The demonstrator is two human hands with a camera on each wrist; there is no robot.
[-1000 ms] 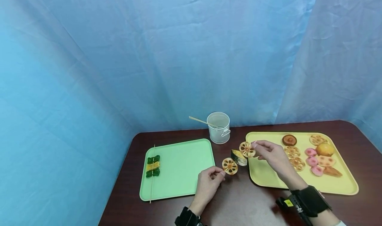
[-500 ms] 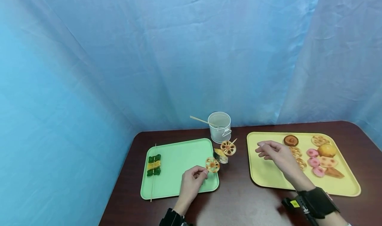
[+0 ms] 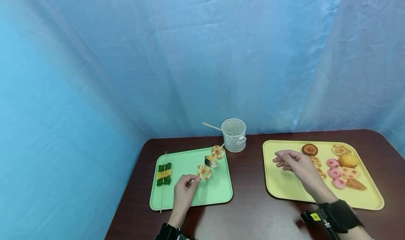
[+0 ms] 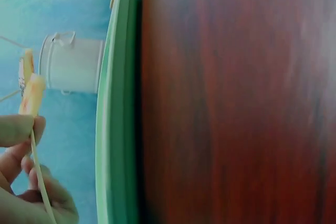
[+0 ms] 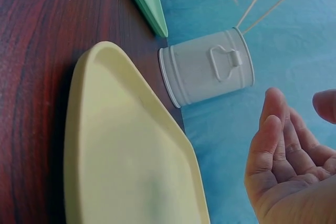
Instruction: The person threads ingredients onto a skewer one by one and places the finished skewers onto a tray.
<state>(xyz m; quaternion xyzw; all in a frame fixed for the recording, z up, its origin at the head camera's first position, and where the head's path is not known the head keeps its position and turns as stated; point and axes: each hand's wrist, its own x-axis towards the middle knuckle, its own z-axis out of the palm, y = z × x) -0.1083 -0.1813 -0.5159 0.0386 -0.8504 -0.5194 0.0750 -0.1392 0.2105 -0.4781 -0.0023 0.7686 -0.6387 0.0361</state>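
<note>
My left hand (image 3: 184, 192) pinches the skewer (image 4: 39, 174) between thumb and fingers, holding it above the green tray (image 3: 221, 194). Threaded on it are a lotus root slice (image 3: 204, 171) close to the fingertips, a yellow chunk with dark rind (image 3: 210, 161), and another lotus root slice (image 3: 218, 152) toward the tip. The stick's lower end runs down along the palm in the left wrist view. My right hand (image 3: 295, 168) hovers over the yellow tray (image 3: 281, 187), fingers relaxed and holding nothing; the right wrist view shows the thumb apart from the fingers.
A skewer with green and yellow pieces (image 3: 164, 174) lies at the green tray's left. Behind stands a white bucket (image 3: 233, 141) with thin sticks. The yellow tray bears a mushroom (image 3: 309, 149), lotus slices (image 3: 341, 150), pink pieces (image 3: 334, 173) and a round yellow piece (image 3: 348, 160).
My left hand has carried the skewer leftward, from between the trays to over the green tray. My right hand has let go of the upper lotus slice and stays over the yellow tray.
</note>
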